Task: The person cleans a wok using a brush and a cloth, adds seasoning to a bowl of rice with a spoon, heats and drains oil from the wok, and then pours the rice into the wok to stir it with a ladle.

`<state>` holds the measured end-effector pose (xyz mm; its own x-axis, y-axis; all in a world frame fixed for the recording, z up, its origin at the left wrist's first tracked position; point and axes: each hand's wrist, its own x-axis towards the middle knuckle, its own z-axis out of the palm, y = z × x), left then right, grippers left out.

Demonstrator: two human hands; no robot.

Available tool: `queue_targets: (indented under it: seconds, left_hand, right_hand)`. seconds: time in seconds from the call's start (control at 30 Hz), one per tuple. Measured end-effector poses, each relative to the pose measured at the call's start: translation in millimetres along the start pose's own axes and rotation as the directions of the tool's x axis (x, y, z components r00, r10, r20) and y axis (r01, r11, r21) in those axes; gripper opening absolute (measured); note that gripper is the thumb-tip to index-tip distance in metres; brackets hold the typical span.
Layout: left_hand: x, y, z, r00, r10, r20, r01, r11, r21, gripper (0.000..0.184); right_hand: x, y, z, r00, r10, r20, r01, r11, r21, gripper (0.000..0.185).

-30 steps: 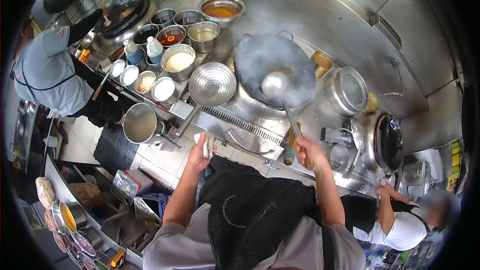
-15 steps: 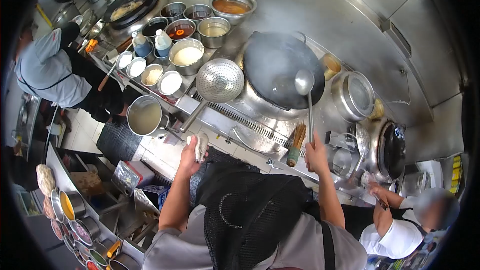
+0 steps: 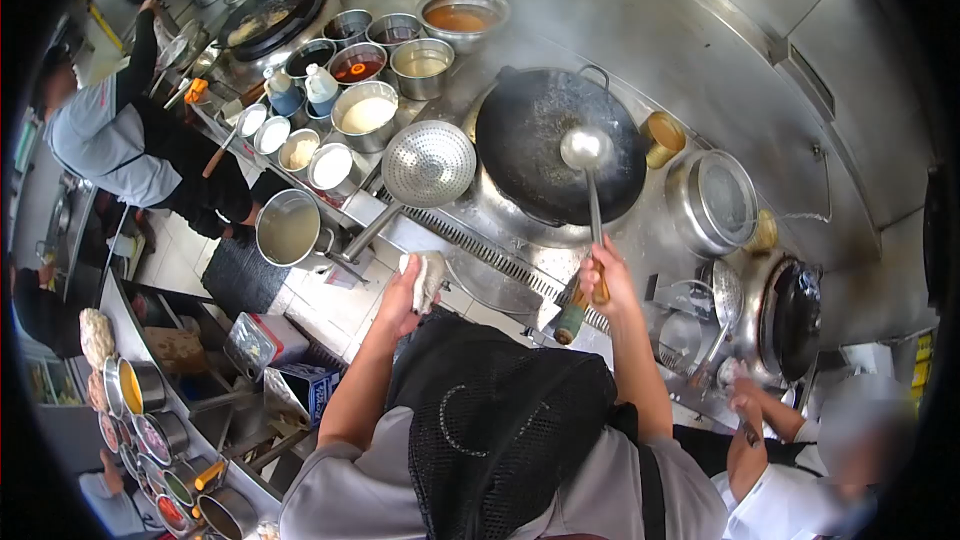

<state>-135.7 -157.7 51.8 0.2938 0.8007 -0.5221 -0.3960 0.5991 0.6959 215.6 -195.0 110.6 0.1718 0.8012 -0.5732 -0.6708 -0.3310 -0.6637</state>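
Observation:
My right hand [image 3: 612,285] is closed round the handle of a long ladle [image 3: 586,148]. The ladle's bowl is over the inside of a dark wok [image 3: 520,145] on the stove; whether it touches the metal I cannot tell. Steam hangs thinly above the wok. In my left hand [image 3: 400,302] is a folded whitish cloth [image 3: 429,278], held in front of the stove's edge, apart from the wok. Below and left of my right hand lies a bamboo wok brush [image 3: 570,323], its bristles mostly hidden.
A perforated strainer [image 3: 430,162] rests left of the wok, its handle toward a pot [image 3: 288,228]. Several seasoning containers [image 3: 364,110] stand further left. A co-worker [image 3: 120,150] stands at the far left; another person [image 3: 790,480] works at the right. Stacked metal bowls [image 3: 712,202] sit right of the wok.
My right hand has moved up and left, bringing the ladle's bowl toward the middle of the wok. My left hand has shifted right with the cloth. The steam has thinned.

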Motion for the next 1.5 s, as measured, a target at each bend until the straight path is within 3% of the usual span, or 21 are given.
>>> queue_targets:
  seconds: [0.1, 0.13, 0.17, 0.23, 0.27, 0.33, 0.4, 0.47, 0.57, 0.63, 0.77, 0.83, 0.9, 0.97, 1.13, 1.23, 1.27, 1.3, 1.37, 1.43, 1.5]
  left_hand:
    - [-3, -10, -9, 0.998, 0.025, -0.061, -0.029, 0.998, -0.064, 0.047]
    - [-3, -13, -12, 0.997, 0.018, -0.070, -0.022, 0.998, -0.051, 0.046]
    - [-3, -18, -15, 0.997, 0.007, -0.079, -0.010, 0.999, -0.038, 0.045]
    - [-2, -21, -11, 0.996, -0.013, -0.086, 0.011, 0.999, -0.034, 0.044]
    - [0, -19, -10, 0.995, -0.024, -0.097, 0.022, 0.999, -0.026, 0.044]
    - [-3, -12, -12, 0.995, -0.021, -0.098, 0.019, 0.999, -0.026, 0.043]
    - [0, -12, -21, 0.989, -0.018, -0.145, 0.011, 0.999, -0.046, 0.043]
    - [5, -14, -34, 0.988, -0.021, -0.154, 0.013, 0.999, -0.052, 0.043]
    - [18, -5, -41, 0.994, -0.004, -0.105, 0.000, 0.999, -0.036, 0.044]
    - [29, 5, -41, 0.998, -0.060, -0.031, 0.060, 0.998, 0.020, 0.045]
    - [67, 11, -42, 0.995, -0.043, 0.085, 0.041, 0.999, 0.031, 0.044]
    - [83, 20, -44, 0.992, -0.061, 0.109, 0.056, 0.998, 0.042, 0.042]
    - [87, 38, -46, 0.983, -0.052, 0.174, 0.047, 0.998, 0.034, 0.045]
    - [72, 77, -44, 0.990, -0.093, 0.107, 0.074, 0.984, 0.165, 0.055]
    - [83, 78, -95, 0.986, 0.008, 0.164, -0.008, 1.000, 0.004, 0.052]
    - [83, 96, -113, 0.993, -0.009, 0.122, 0.002, 0.998, 0.055, 0.051]
    - [76, 106, -110, 0.994, -0.009, 0.107, 0.007, 1.000, 0.012, 0.050]
    - [72, 115, -108, 0.995, -0.009, 0.095, 0.012, 0.999, -0.031, 0.049]
    - [74, 122, -109, 0.994, 0.002, 0.107, 0.000, 1.000, -0.023, 0.049]
    - [77, 124, -108, 0.992, 0.021, 0.126, -0.019, 1.000, -0.014, 0.048]
    - [80, 124, -105, 0.991, 0.029, 0.134, -0.029, 1.000, 0.005, 0.047]
  right_hand:
    - [-29, -21, -4, 0.987, 0.130, 0.091, -0.129, 0.991, -0.023, 0.065]
    - [-28, -29, -6, 0.990, 0.124, 0.066, -0.107, 0.970, -0.220, 0.063]
    - [-27, -28, -11, 0.990, 0.129, 0.058, -0.114, 0.969, -0.220, 0.063]
    - [-19, -27, -20, 0.993, -0.090, 0.074, 0.111, 0.536, -0.837, 0.060]
    - [-26, -26, -25, 0.876, -0.367, 0.313, 0.331, -0.015, -0.943, 0.058]
    - [-56, -31, -44, 0.823, -0.433, 0.367, 0.309, -0.202, -0.929, 0.061]
    - [-94, -33, -50, 0.866, -0.443, 0.232, 0.172, -0.173, -0.970, 0.064]
    - [-106, -19, -78, 0.807, -0.524, 0.272, 0.095, -0.340, -0.935, 0.065]
    - [-94, -17, -87, 0.821, -0.539, 0.191, -0.030, -0.373, -0.927, 0.066]
    - [-70, -19, -62, 0.780, -0.567, 0.266, 0.026, -0.395, -0.918, 0.064]
    - [13, -33, 69, 0.684, -0.677, 0.272, 0.255, -0.128, -0.958, 0.054]
    - [58, -50, 147, 0.741, -0.642, 0.200, 0.281, 0.024, -0.960, 0.053]
    - [135, -62, 189, 0.667, -0.672, 0.322, 0.395, -0.047, -0.918, 0.056]
    - [167, -77, 274, 0.807, -0.566, 0.170, 0.329, 0.191, -0.925, 0.058]
    - [294, -91, 371, 0.848, -0.489, 0.206, 0.325, 0.171, -0.930, 0.048]
    - [347, -91, 401, 0.958, -0.282, 0.039, 0.152, 0.389, -0.909, 0.022]
    - [361, -92, 405, 0.989, -0.144, -0.020, 0.094, 0.739, -0.667, 0.013]
    - [362, -93, 409, 1.000, 0.006, -0.018, -0.012, 0.951, -0.309, 0.010]
    - [353, -101, 402, 0.996, 0.017, 0.087, -0.004, 0.990, -0.144, 0.012]
    - [340, -107, 389, 0.952, 0.156, 0.262, -0.222, 0.944, 0.244, 0.014]
    - [320, -107, 377, 0.948, 0.097, 0.303, -0.184, 0.944, 0.274, 0.015]
